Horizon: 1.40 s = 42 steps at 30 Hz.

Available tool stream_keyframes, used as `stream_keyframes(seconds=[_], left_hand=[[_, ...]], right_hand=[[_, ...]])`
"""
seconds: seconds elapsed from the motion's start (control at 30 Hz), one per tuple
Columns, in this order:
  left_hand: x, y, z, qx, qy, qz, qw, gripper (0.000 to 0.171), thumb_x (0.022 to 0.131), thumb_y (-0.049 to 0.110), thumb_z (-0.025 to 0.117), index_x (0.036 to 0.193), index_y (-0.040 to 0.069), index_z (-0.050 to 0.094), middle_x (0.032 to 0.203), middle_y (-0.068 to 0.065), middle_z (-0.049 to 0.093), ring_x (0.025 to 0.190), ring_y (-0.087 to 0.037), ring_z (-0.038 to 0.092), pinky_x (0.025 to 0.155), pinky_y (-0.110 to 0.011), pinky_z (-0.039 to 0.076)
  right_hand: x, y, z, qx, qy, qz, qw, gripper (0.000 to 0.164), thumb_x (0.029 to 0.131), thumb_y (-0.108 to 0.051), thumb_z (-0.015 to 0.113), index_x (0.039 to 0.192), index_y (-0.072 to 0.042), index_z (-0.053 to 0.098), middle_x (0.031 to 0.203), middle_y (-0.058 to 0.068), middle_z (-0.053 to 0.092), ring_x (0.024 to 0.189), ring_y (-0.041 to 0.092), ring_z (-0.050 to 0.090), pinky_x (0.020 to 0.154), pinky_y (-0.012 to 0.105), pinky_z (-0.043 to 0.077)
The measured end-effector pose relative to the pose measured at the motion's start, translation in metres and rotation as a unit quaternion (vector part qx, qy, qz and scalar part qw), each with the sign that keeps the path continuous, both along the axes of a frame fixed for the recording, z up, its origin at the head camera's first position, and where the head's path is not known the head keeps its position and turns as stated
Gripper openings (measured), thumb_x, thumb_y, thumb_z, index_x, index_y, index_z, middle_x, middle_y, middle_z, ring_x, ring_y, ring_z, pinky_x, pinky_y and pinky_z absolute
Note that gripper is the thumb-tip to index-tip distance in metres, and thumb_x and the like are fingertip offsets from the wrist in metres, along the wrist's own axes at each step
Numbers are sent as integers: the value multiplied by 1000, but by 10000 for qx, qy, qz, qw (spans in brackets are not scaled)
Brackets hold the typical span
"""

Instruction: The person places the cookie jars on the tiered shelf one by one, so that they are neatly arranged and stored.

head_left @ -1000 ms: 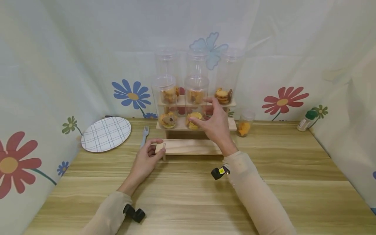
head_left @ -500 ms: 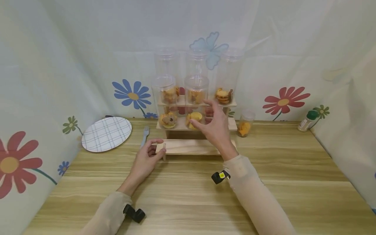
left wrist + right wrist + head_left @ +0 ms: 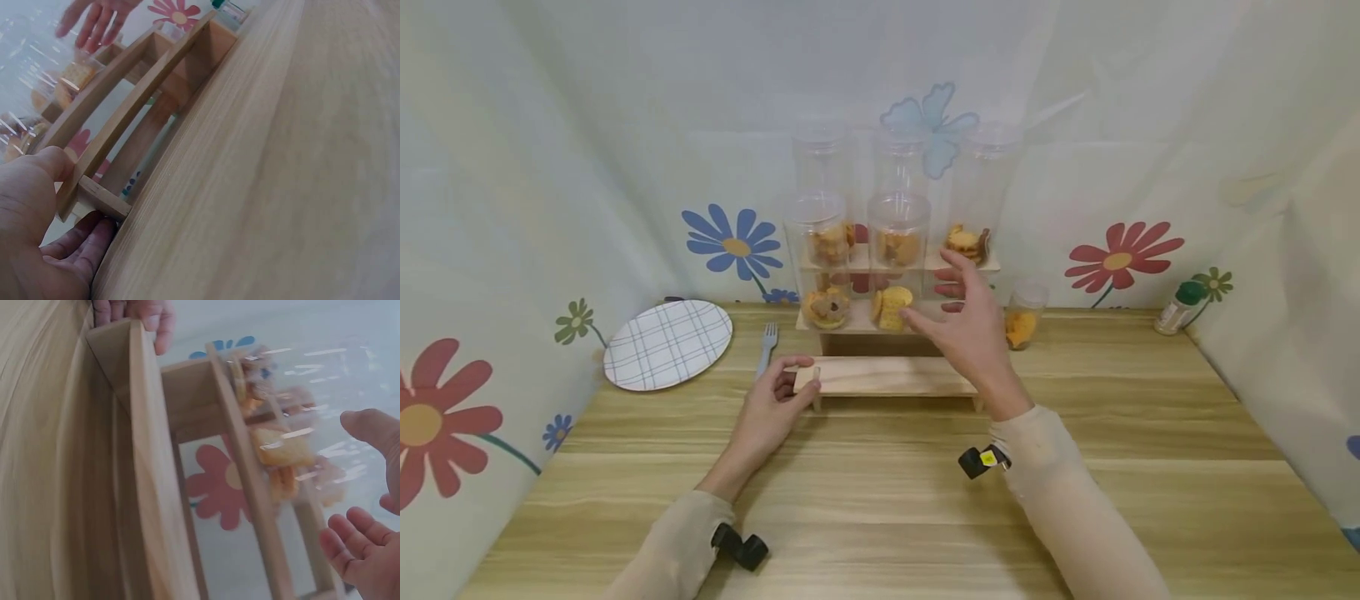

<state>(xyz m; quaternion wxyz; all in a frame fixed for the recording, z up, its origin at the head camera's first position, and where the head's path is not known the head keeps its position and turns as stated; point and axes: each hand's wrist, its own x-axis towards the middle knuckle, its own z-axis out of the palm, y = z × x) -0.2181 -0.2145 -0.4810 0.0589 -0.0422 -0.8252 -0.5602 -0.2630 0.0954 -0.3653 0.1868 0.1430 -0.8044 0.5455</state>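
My left hand (image 3: 778, 406) grips the left end of the lowest step of a tiered wooden shelf (image 3: 887, 377), thumb on the near side and fingers behind. The left wrist view shows the thumb over the board and the fingers around its leg. My right hand (image 3: 973, 333) holds nothing; its thumb and fingers are spread just right of a clear jar (image 3: 898, 250) with yellow crackers (image 3: 893, 308). That jar stands upright on the middle step, beside another clear jar (image 3: 817, 250) with cookies. Behind, on the top step, stand several tall jars, one being a jar (image 3: 985, 183) with stacked cookies.
Right of the shelf stands a small jar (image 3: 1025, 317) with orange snacks. A green-capped shaker (image 3: 1182, 307) is at the far right. On the left lie a checked plate (image 3: 667, 344) and a grey fork (image 3: 767, 346). A flowered curtain (image 3: 1120, 167) hangs behind the table (image 3: 880, 500).
My right hand has moved right and its fingers have spread, away from the jar of yellow crackers, which stays on the middle step. The left hand keeps its place on the shelf.
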Motion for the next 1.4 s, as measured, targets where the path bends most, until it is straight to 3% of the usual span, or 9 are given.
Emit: stream_keyframes(seconds=[0.17, 0.37, 0.5, 0.63, 0.77, 0.9, 1.17, 1.4], left_hand=[[1, -1, -1, -50, -74, 38, 10000, 39, 108, 33, 78, 144, 25, 65, 119, -12, 76, 106, -25, 71, 84, -30, 55], [0, -1, -2, -51, -90, 42, 9999, 39, 108, 32, 78, 144, 24, 65, 118, -12, 76, 106, -24, 71, 85, -29, 55], [0, 0, -2, 0, -68, 3, 10000, 38, 108, 30, 78, 144, 23, 65, 117, -12, 76, 104, -24, 71, 82, -29, 55], [-1, -1, -3, 13, -23, -1, 10000, 38, 108, 28, 78, 143, 22, 65, 116, -13, 75, 100, -24, 69, 79, -29, 54], [-1, -1, -3, 12, -1, -26, 10000, 39, 108, 29, 78, 144, 21, 65, 115, -13, 74, 100, -23, 69, 79, -29, 54], [-1, 0, -3, -8, 8, -48, 10000, 40, 109, 31, 77, 145, 20, 65, 118, -14, 75, 104, -23, 71, 84, -28, 55], [-2, -1, -2, -1, -15, -37, 10000, 39, 109, 32, 78, 144, 22, 65, 117, -13, 75, 102, -24, 70, 82, -29, 55], [-1, -1, -1, -39, -45, -8, 10000, 39, 108, 32, 78, 144, 23, 65, 117, -13, 75, 104, -24, 70, 84, -29, 55]], right_hand=[[6, 26, 5, -349, 360, 91, 9987, 88, 88, -19, 98, 163, -13, 51, 146, 13, 64, 131, 32, 64, 109, 52, 54], [6, 72, 9, -417, 854, -291, 9950, 82, 90, -12, 95, 161, -18, 53, 148, 8, 64, 133, 31, 65, 109, 41, 55], [1, 102, 11, -611, 831, -741, 9919, 81, 91, -10, 94, 161, -24, 54, 149, 4, 62, 135, 27, 63, 112, 36, 54], [-5, 123, 7, -795, 647, -1094, 9887, 82, 91, -14, 94, 160, -27, 53, 152, 4, 60, 135, 23, 61, 117, 39, 52], [-11, 136, -4, -819, 331, -1234, 9884, 82, 93, -20, 94, 162, -29, 50, 156, 5, 58, 138, 24, 59, 120, 43, 49], [-19, 141, -19, -836, 64, -1248, 9886, 84, 94, -20, 93, 164, -22, 47, 160, 8, 55, 144, 28, 56, 123, 47, 47], [-36, 144, -52, -1183, -101, -1108, 9867, 89, 94, -11, 91, 168, -16, 42, 163, 18, 49, 148, 38, 53, 124, 57, 43], [-41, 145, -67, -1134, -307, -1055, 9875, 90, 95, -10, 89, 169, -12, 39, 164, 21, 50, 148, 41, 54, 124, 60, 42]])
